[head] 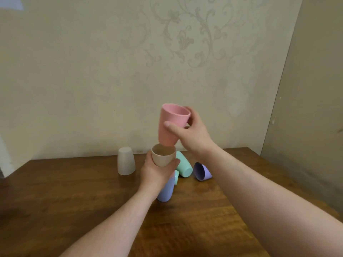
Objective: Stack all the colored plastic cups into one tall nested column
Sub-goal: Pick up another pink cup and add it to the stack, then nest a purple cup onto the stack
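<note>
My right hand (193, 132) grips a pink cup (170, 125) upright in the air, its base just above the mouth of a beige cup (163, 155). My left hand (157, 173) holds the beige cup, which tops a short nested stack with a blue cup (166, 191) at the bottom and a green rim (176, 177) showing between. A mint green cup (183, 166) lies on its side behind the stack. A purple cup (202, 171) lies tipped to the right. A white cup (126, 161) stands upside down to the left.
The cups are on a dark wooden table (74, 201) pushed against a patterned beige wall (111, 71). A plain wall panel (311, 108) borders the table on the right. The table's left edge runs near the white cup's side.
</note>
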Motion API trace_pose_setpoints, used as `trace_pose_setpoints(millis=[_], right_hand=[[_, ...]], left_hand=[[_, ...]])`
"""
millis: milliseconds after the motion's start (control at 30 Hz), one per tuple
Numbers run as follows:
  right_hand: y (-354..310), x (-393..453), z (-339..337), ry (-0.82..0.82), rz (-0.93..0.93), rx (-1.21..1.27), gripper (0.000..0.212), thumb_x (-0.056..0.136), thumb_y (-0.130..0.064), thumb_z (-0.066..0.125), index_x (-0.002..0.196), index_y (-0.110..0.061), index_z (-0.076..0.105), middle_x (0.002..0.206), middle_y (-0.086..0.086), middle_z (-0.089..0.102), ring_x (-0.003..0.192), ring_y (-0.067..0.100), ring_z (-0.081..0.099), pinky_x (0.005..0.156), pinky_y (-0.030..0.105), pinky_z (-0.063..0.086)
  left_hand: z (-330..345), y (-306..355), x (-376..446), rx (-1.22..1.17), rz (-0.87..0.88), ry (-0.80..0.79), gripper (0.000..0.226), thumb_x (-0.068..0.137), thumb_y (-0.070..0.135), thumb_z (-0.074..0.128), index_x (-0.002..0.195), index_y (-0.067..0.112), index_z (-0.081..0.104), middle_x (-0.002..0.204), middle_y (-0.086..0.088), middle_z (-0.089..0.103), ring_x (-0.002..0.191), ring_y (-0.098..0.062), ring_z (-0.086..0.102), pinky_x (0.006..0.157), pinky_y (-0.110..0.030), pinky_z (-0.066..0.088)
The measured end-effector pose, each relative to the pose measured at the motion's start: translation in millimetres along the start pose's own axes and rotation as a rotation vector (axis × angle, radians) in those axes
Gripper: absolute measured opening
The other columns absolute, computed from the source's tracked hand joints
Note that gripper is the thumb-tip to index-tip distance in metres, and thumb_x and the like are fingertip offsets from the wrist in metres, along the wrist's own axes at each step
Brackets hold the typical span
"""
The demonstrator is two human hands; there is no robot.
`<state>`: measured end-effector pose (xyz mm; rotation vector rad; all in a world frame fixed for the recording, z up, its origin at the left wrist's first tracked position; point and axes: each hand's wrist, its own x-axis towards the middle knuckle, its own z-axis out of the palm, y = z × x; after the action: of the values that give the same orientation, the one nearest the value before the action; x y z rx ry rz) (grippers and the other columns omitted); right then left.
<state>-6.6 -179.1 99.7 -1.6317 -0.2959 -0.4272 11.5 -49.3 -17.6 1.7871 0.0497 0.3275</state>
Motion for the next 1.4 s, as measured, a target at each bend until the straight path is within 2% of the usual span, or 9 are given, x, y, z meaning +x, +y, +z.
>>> trace_pose_setpoints(millis=[100,200,367,533,633,867,1033,1100,1400], right_hand=[[26,-6,19,-0.092,0.049,-0.149,0.069,0.074,-0.038,0.097,0.132,-0.035,0.06,0.125,-0.009,0.072,0.115,0.015,0.072,0.098,0.046,0.064],[51,-20,13,-0.207,0.092,-0.236,0.082,0.068,-0.051,0.093,0.142,-0.04,0.058,0.136,-0.017,0.071,0.127,0.009,0.067,0.11,0.047,0.057],[70,-21,-51,-0.221,0.17,-0.562,0.128,0.063,-0.061,0.089,0.17,-0.042,0.022,0.17,-0.009,0.043,0.16,0.016,0.031,0.128,0.043,0.034],[119,-37,-114,-0.293,0.479,-1.035,0.109,0.087,-0.016,0.076,0.17,-0.047,0.013,0.181,-0.012,0.01,0.168,0.034,0.001,0.131,0.067,0.019],[149,-53,-121,-0.263,0.427,-1.131,0.098,0.09,-0.009,0.075,0.168,-0.039,0.023,0.179,-0.008,0.016,0.167,0.035,0.004,0.128,0.066,0.027],[154,-53,-107,-0.176,0.309,-1.01,0.095,0.079,-0.023,0.09,0.158,-0.038,0.039,0.164,-0.008,0.043,0.15,0.023,0.043,0.114,0.046,0.051],[146,-60,-75,0.049,0.408,-0.278,0.074,0.078,-0.022,0.097,0.136,-0.032,0.052,0.128,-0.008,0.065,0.111,0.011,0.064,0.088,0.034,0.057],[151,-64,-62,0.078,0.424,-0.176,0.07,0.08,-0.024,0.096,0.135,-0.029,0.053,0.125,-0.007,0.067,0.107,0.009,0.065,0.081,0.03,0.056],[164,-80,-50,0.119,0.37,-0.198,0.074,0.075,-0.032,0.099,0.133,-0.041,0.053,0.121,-0.016,0.07,0.109,0.01,0.068,0.094,0.038,0.06]], left_hand=[[-3,-3,1,0.028,0.067,-0.007,0.061,0.066,0.052,0.089,0.117,0.033,0.062,0.102,0.018,0.073,0.099,-0.009,0.073,0.082,-0.03,0.058],[-5,-12,2,0.044,0.088,-0.015,0.069,0.072,0.022,0.095,0.131,0.031,0.059,0.108,0.018,0.072,0.098,-0.004,0.072,0.087,-0.034,0.06],[-3,-12,2,-0.004,0.065,-0.028,0.081,0.059,0.052,0.096,0.129,0.036,0.058,0.112,0.011,0.075,0.1,-0.015,0.074,0.08,-0.039,0.064],[-3,-10,-3,-0.043,0.071,-0.024,0.076,0.071,0.043,0.097,0.133,0.031,0.057,0.118,0.01,0.073,0.105,-0.014,0.072,0.08,-0.031,0.057],[-4,-11,-4,-0.053,0.069,-0.039,0.074,0.071,0.043,0.097,0.132,0.034,0.056,0.116,0.014,0.073,0.104,-0.01,0.071,0.079,-0.029,0.056],[-6,-15,-4,-0.036,0.084,-0.049,0.082,0.064,0.048,0.099,0.133,0.035,0.056,0.118,0.014,0.073,0.107,-0.013,0.072,0.089,-0.039,0.062],[-24,-17,-3,0.05,0.108,-0.056,0.091,0.049,0.06,0.095,0.128,0.04,0.053,0.115,0.017,0.075,0.105,-0.011,0.074,0.09,-0.042,0.063],[-30,-18,0,0.075,0.119,-0.075,0.091,0.05,0.059,0.096,0.128,0.042,0.053,0.115,0.018,0.075,0.105,-0.009,0.074,0.09,-0.04,0.062],[-33,-17,-4,0.004,0.165,-0.099,0.08,0.054,0.049,0.1,0.118,0.049,0.053,0.116,0.017,0.076,0.106,-0.007,0.074,0.09,-0.038,0.062]])
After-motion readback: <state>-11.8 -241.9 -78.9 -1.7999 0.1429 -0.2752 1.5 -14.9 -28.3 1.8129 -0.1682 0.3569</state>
